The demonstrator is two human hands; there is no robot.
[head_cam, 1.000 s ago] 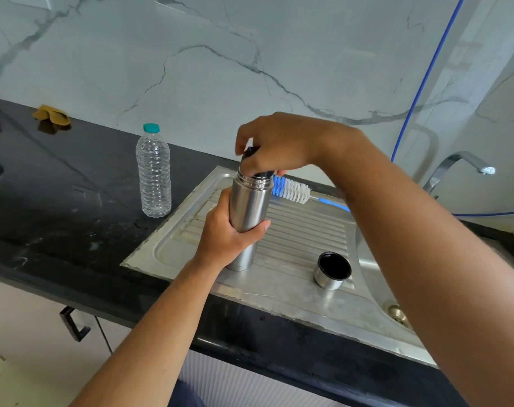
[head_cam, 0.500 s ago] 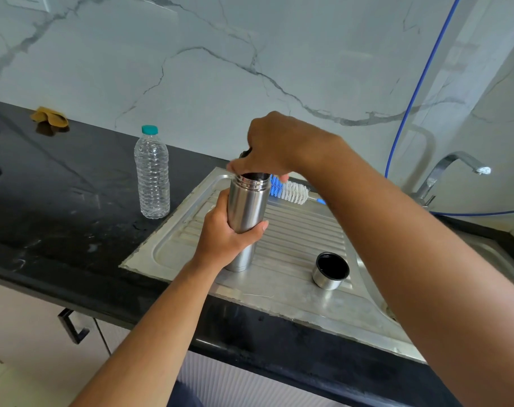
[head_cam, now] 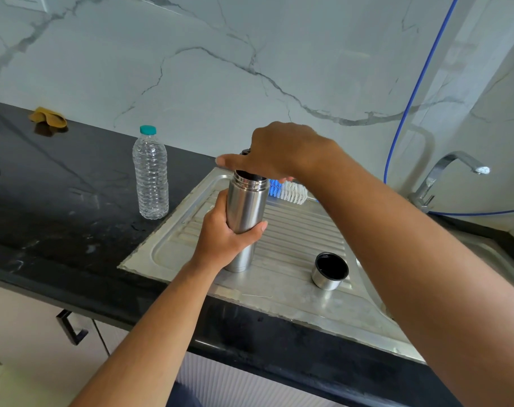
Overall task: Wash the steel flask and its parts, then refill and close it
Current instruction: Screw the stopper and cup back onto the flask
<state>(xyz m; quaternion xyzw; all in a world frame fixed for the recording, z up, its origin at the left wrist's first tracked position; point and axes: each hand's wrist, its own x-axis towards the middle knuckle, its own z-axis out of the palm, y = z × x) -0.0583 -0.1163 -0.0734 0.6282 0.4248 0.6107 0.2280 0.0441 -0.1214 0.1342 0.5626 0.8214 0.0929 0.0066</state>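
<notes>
Black stone counter (head_cam: 59, 183) carries your ridged steel drainboard (head_cam: 294, 230), holding one cylindrical steel flask (head_cam: 245, 207), one upturned steel cup lid (head_cam: 329, 271) and one white-and-blue bottle brush (head_cam: 291, 191). Your left hand (head_cam: 223, 242) wraps the upright flask's body; your right hand (head_cam: 279, 151), arm reaching across, grips a dark stopper (head_cam: 245, 152) above its mouth.

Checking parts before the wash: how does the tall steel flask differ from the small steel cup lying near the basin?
The tall steel flask stands upright on the ribbed steel drainboard; the small steel cup lies tilted, its black inside showing. The flask is tall and narrow, the cup short and squat. The left hand grips the flask while the right hand works at its mouth; nothing touches the cup. Both have brushed steel outsides and rest on the drainboard.
</notes>
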